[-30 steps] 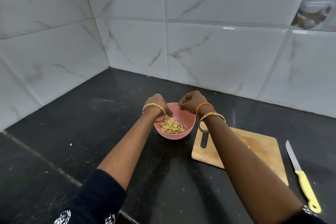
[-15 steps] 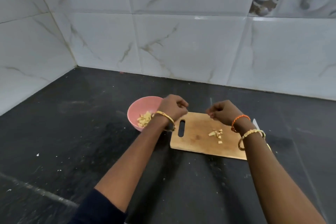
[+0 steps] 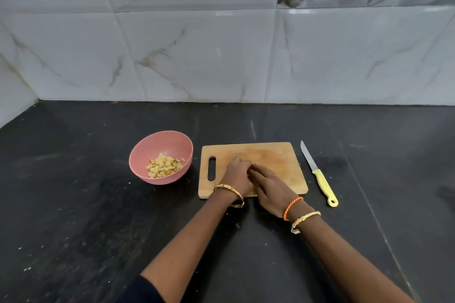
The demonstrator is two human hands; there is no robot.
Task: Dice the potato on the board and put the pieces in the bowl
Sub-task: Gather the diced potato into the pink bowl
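Tabletop (image 3: 86, 229): black stone; it carries everything here.
Cutting board (image 3: 275, 155): wooden, long axis left to right, its handle slot toward the bowl.
Bowl (image 3: 147, 152): pink, just left of the board, diced potato (image 3: 164, 167) heaped inside.
Knife (image 3: 318, 173): lies right of the board, untouched.
My left hand (image 3: 237, 174): fingers curled down on the board.
My right hand (image 3: 269, 184): cupped against the left hand.
Last pieces: hidden beneath my hands, I judge; cannot tell what they pinch.
Next move: leftward to the bowl; left hand nearer.
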